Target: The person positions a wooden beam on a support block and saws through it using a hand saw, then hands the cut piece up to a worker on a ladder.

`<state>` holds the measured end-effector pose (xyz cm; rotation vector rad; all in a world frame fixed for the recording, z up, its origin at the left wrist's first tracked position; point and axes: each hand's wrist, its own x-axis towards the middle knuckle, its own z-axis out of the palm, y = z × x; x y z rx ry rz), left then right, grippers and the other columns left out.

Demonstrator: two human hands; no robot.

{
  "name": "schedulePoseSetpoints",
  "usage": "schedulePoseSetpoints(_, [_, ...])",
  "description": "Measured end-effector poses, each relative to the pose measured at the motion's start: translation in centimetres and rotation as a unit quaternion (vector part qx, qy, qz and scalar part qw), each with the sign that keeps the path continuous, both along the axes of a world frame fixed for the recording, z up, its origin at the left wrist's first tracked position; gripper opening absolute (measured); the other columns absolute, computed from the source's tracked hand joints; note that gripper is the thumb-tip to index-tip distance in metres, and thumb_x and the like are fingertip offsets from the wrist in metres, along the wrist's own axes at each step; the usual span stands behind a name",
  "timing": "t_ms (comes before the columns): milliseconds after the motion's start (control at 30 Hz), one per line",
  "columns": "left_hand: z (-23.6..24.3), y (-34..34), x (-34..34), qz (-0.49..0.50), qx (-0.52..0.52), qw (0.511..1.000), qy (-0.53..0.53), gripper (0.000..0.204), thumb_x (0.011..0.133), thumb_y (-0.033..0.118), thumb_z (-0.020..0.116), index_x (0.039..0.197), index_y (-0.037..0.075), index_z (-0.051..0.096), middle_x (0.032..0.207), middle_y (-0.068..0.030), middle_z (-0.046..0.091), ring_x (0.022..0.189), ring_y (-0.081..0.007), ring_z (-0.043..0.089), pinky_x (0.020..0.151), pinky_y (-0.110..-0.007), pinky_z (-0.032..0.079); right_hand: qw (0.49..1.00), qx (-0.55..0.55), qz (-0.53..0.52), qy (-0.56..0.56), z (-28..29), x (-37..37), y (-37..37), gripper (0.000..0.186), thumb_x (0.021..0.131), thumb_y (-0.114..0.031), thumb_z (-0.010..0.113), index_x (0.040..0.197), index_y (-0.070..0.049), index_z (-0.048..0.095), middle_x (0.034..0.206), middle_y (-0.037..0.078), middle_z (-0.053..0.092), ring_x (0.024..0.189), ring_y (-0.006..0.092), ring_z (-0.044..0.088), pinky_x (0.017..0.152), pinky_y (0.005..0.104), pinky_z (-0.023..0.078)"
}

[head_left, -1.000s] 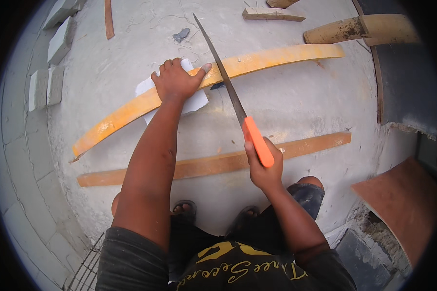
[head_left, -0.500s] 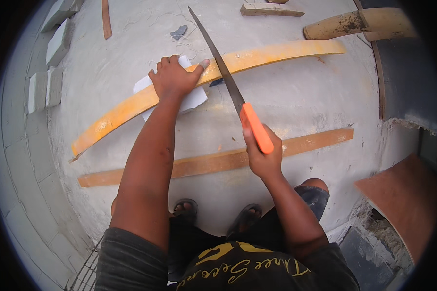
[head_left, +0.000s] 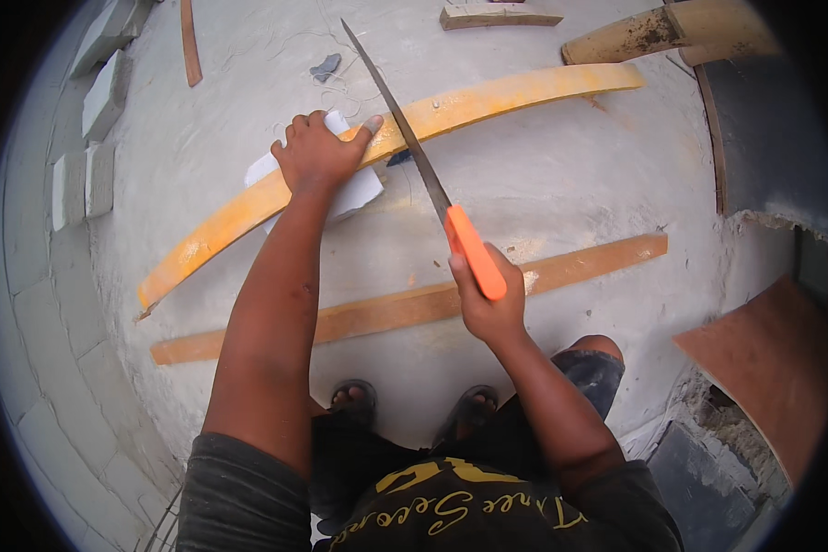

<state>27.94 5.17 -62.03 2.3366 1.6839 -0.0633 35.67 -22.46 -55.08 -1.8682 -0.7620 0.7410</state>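
The right hand [head_left: 493, 304] grips one saw [head_left: 419, 156] by its orange handle [head_left: 474, 253], blade pointing forward-left across one yellow plank [head_left: 511, 97] (long axis climbing rightward); the left hand [head_left: 317, 158], fingers splayed, presses it above one white slab [head_left: 359, 190] on the floor [head_left: 561, 175]. One brown plank [head_left: 396, 313] lies nearer.

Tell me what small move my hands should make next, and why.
I'd probably ease your left hand slightly left along the yellow board, pressing down over the white block. Its thumb points toward the saw blade, which crosses the board close by, and your right hand holds the orange handle, so a stroke could catch that thumb.
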Motion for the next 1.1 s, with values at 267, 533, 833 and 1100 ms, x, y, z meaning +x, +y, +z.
schedulePoseSetpoints(267, [0.0,-0.3,-0.3,-0.001,-0.013,1.000,-0.018,0.100,0.081,0.083,0.056,0.137,0.000,0.060,0.134,-0.0170,0.060,0.130,-0.0289,0.053,0.111,-0.049,0.033,0.998,0.039,0.015,-0.052,2.2,-1.5,-3.5,0.029,0.095,-0.016,0.073,0.077,-0.001,0.056,0.058,0.009,0.053,0.049,0.0163,0.054,0.050,0.0316,0.044])
schedulePoseSetpoints(533, [0.2,-0.2,0.1,-0.006,0.010,1.000,-0.021,0.103,0.078,0.088,0.053,0.136,0.003,0.062,0.134,-0.0152,0.060,0.132,-0.0265,0.051,0.112,-0.051,0.030,0.999,0.050,-0.006,0.003,-1.8,1.8,7.4,0.036,0.100,-0.031,0.068,0.083,-0.001,0.058,0.061,0.008,0.052,0.056,0.0141,0.043,0.056,0.0330,0.042])
schedulePoseSetpoints(833, [0.0,-0.3,-0.2,0.014,-0.015,1.000,-0.011,0.100,0.081,0.084,0.055,0.137,0.002,0.060,0.134,-0.0157,0.060,0.131,-0.0275,0.053,0.111,-0.048,0.033,0.997,0.020,0.027,-0.073,2.9,-1.5,-7.1,0.024,0.093,-0.015,0.075,0.083,0.002,0.062,0.060,0.007,0.056,0.050,0.0151,0.057,0.053,0.0287,0.047])
schedulePoseSetpoints(1100, [0.4,-0.2,-0.1,0.004,-0.002,1.000,0.001,0.098,0.081,0.083,0.055,0.134,0.001,0.062,0.129,-0.0166,0.062,0.127,-0.0278,0.054,0.107,-0.047,0.034,0.999,0.034,-0.011,0.002,-2.5,2.2,8.2,0.038,0.099,-0.034,0.070,0.083,-0.001,0.060,0.064,0.008,0.057,0.059,0.0157,0.047,0.058,0.0339,0.043])
